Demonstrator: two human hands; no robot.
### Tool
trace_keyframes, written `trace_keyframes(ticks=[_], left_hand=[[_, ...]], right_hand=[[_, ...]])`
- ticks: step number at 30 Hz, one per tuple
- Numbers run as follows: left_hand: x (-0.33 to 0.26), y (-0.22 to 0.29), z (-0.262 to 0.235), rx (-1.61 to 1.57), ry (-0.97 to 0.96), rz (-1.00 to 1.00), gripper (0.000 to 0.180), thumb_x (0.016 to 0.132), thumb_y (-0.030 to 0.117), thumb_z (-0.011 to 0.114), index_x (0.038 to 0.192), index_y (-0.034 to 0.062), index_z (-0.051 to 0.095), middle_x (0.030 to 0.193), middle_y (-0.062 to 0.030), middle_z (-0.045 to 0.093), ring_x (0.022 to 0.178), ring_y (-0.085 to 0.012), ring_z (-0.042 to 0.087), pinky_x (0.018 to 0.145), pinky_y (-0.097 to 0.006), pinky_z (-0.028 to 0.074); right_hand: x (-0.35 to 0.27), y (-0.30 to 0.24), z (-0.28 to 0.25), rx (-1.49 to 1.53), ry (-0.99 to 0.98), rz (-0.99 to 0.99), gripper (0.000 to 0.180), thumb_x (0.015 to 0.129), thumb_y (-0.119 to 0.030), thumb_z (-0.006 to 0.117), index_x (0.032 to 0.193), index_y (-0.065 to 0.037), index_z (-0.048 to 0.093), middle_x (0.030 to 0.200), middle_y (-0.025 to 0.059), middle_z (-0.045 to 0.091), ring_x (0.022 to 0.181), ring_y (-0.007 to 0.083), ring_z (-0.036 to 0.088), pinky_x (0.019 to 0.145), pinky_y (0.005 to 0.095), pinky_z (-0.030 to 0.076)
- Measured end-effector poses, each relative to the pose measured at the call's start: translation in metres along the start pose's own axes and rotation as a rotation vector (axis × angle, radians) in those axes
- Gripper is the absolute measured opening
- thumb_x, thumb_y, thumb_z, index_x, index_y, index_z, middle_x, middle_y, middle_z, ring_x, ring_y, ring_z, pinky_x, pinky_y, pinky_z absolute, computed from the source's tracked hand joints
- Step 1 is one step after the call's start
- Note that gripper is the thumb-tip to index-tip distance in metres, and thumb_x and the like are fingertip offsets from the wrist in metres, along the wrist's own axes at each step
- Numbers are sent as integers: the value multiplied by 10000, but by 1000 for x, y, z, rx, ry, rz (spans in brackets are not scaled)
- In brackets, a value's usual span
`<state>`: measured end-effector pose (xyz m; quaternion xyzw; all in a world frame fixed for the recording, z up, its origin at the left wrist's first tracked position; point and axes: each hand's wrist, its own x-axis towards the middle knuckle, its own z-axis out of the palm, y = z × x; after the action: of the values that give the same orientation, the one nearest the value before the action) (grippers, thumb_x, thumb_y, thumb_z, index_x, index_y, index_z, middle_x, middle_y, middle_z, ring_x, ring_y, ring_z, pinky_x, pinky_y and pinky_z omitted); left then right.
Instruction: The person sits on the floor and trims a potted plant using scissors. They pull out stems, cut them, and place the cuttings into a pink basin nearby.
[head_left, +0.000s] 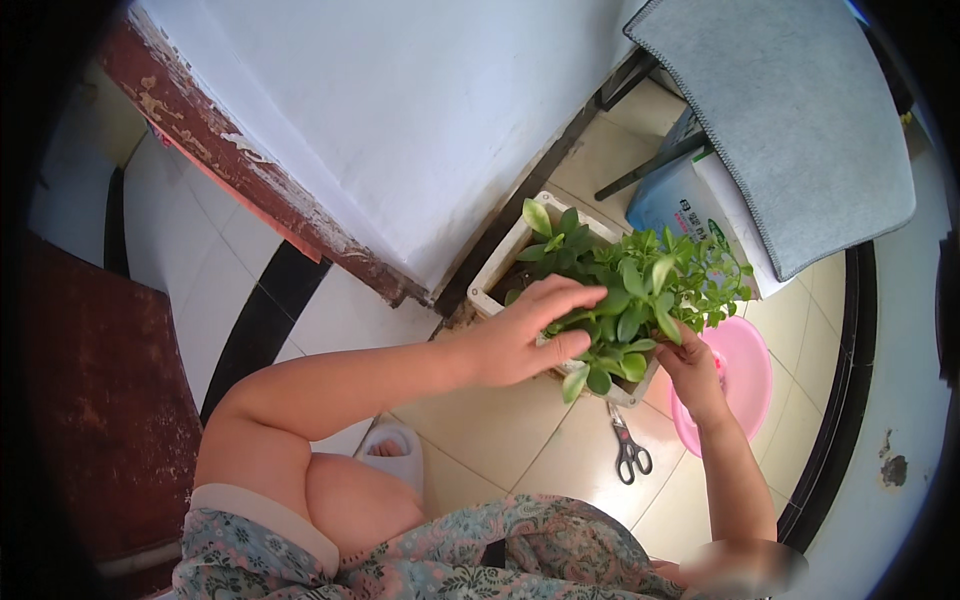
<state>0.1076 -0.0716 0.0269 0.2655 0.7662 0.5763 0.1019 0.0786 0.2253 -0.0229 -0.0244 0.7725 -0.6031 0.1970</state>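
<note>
A leafy green potted plant (610, 285) with thick oval leaves fills a white rectangular planter (486, 268) on the floor. My left hand (535, 335) reaches in from the left over the leaves, its thumb and fingers apart, with nothing visibly held. On the plant's right side, my right hand (688, 368) has its thumb and fingertips closed at a leaf, partly hidden by foliage. Black-handled scissors (628, 450) lie on the tiles just below the planter, their blades toward it. Most of the soil is covered by leaves.
A pink basin (750, 375) stands right of the planter, partly behind my right forearm. A chair with a grey cover (790, 120) overhangs a blue and white box (665, 205). The white wall (390, 120) and its worn red frame (240, 160) bound the left side.
</note>
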Motion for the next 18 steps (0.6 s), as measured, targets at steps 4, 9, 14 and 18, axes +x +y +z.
trace_keyframes(ticks=[4,9,14,18], left_hand=[[-2,17,0,210,-15,-59,523,908,143,570,1398,70,404,1293,-135,416,1214,-254,421,1022,-359,369],[2,8,-18,323,361,30,420,880,57,570,1290,33,481,1254,-162,461,1174,-307,465,1013,-360,379],[7,52,-9,826,244,529,414,778,34,629,1188,62,579,1203,-118,504,1142,-283,492,1004,-418,386],[0,35,42,714,-125,681,239,758,85,675,996,67,657,1114,-49,598,1041,-214,566,925,-398,474]], right_hand=[[4,2,0,-37,111,-9,332,905,-12,569,1233,37,574,1007,83,670,868,116,615,804,250,491],[8,5,-1,63,161,18,301,917,-26,569,1211,40,585,999,96,679,859,123,625,781,243,507],[11,13,-6,84,162,-20,290,914,-1,560,1201,29,593,1004,96,678,861,118,625,782,246,523],[14,14,-4,58,180,-38,283,907,19,543,1184,25,600,1000,95,676,866,117,625,781,241,517]])
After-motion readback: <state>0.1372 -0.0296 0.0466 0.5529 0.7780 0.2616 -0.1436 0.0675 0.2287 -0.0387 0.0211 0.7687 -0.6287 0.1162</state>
